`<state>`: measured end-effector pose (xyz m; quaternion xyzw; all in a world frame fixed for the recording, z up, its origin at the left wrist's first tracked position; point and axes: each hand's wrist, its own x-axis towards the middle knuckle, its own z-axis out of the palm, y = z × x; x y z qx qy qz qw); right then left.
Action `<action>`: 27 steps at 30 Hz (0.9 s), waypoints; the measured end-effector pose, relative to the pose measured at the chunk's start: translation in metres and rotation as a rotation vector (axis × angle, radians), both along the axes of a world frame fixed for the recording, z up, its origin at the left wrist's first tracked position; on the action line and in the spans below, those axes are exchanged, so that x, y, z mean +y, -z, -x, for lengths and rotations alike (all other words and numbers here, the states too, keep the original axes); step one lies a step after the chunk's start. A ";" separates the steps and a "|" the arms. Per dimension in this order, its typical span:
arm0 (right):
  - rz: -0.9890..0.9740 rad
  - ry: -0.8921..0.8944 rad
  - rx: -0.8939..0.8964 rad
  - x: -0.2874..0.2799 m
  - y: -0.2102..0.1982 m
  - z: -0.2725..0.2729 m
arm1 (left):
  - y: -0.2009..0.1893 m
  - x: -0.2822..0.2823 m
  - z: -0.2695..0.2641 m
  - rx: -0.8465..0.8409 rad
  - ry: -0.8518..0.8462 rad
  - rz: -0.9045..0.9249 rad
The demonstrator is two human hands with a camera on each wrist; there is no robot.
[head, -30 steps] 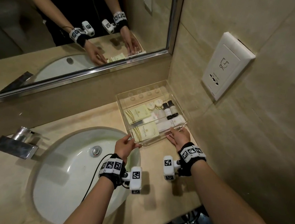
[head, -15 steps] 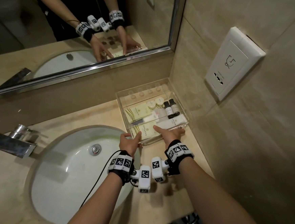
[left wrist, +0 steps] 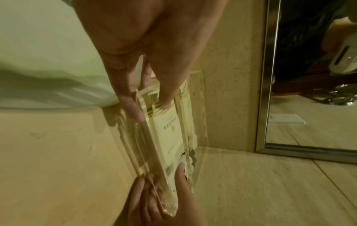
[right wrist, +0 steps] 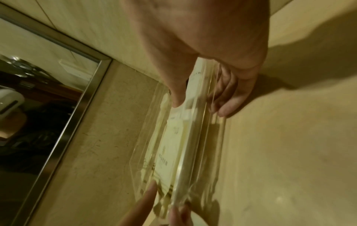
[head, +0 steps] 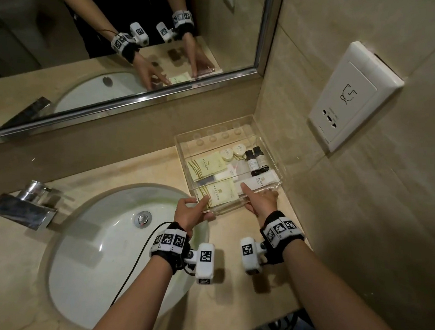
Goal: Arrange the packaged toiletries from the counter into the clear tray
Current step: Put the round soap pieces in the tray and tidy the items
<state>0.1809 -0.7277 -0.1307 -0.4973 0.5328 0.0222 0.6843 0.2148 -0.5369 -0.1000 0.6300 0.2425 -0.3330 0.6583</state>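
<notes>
The clear tray (head: 184,146) sits in the counter's back right corner. It holds two pale yellow packets (head: 220,193), round soaps (head: 233,151), small dark-capped bottles (head: 254,160) and a white tube (head: 260,181). My left hand (head: 202,210) grips the tray's near left corner, thumb over the rim on a yellow packet, fingers outside. My right hand (head: 258,194) grips the near right corner, thumb inside and fingers under the edge. The left wrist view shows my left hand (left wrist: 151,110) pinching the tray wall (left wrist: 201,107). In the right wrist view my right hand (right wrist: 201,107) pinches the tray rim (right wrist: 179,168).
A white sink basin (head: 116,248) lies just left of the tray, with a chrome faucet (head: 26,204) at its far left. A mirror (head: 117,39) runs along the back wall. The tiled side wall with a white socket plate (head: 352,97) stands close on the tray's right.
Both thumbs have come over the tray's near rim, the right one reaching further inside. The tray stays in the corner.
</notes>
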 end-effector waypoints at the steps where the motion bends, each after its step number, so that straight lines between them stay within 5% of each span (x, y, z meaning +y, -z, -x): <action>1: -0.005 -0.002 -0.026 -0.005 -0.002 0.006 | -0.002 0.002 0.002 0.024 -0.009 0.021; 21: -0.017 0.050 -0.157 -0.029 -0.010 -0.017 | 0.005 -0.001 -0.006 0.023 -0.310 0.261; 27: -0.108 0.095 -0.183 -0.029 -0.024 0.005 | -0.006 0.007 0.007 0.228 -0.419 0.477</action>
